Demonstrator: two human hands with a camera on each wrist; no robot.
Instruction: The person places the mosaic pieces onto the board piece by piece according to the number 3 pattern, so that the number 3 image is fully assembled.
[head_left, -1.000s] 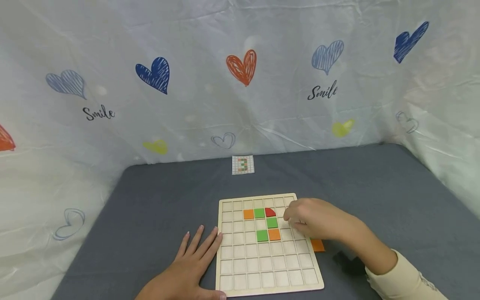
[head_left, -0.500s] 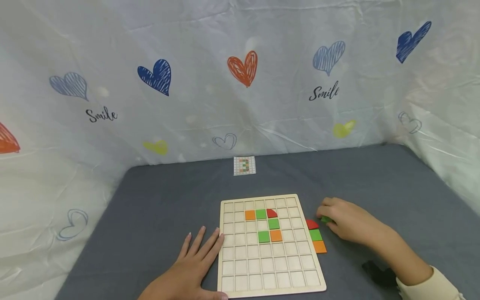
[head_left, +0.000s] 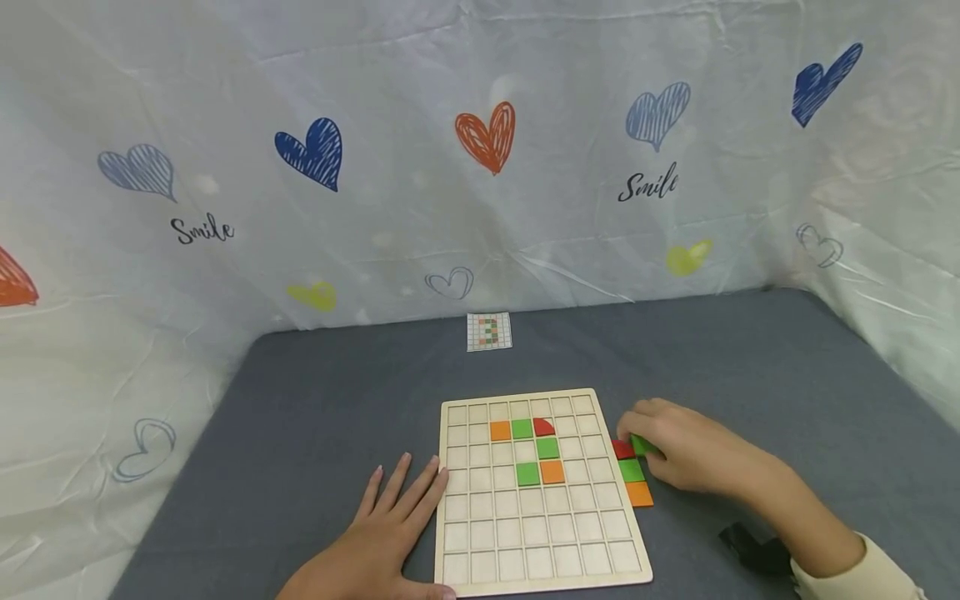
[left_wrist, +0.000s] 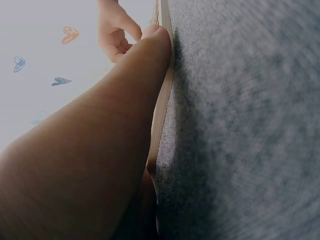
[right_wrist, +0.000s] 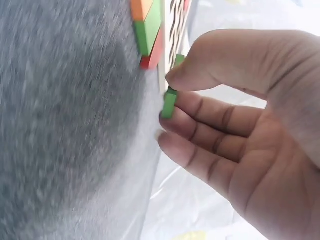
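Observation:
A wooden grid board (head_left: 540, 575) lies on the table, with orange, green and red tiles set in its upper cells. My left hand (head_left: 375, 533) lies with fingers spread along the board's left edge, its thumb at the near-left corner. Just off the board's right side, my right hand (head_left: 686, 446) pinches a green tile (head_left: 643, 446) between thumb and fingers. In the right wrist view, green (right_wrist: 169, 103) shows on both sides of the thumb; I cannot tell whether that is one tile or two. Right below it lie a red rounded piece (head_left: 622, 449), a green tile (head_left: 632, 471) and an orange tile (head_left: 640, 493).
A small printed card (head_left: 489, 332) with a coloured grid pattern lies at the back of the grey-covered table (head_left: 360, 383). Behind the table hangs a white cloth (head_left: 390, 200) with hearts. A dark object (head_left: 753, 550) sits by the right wrist.
My right hand has left the board's upper right and moved off to the right, then slightly back left, with a green tile in its fingers. My left hand keeps its place.

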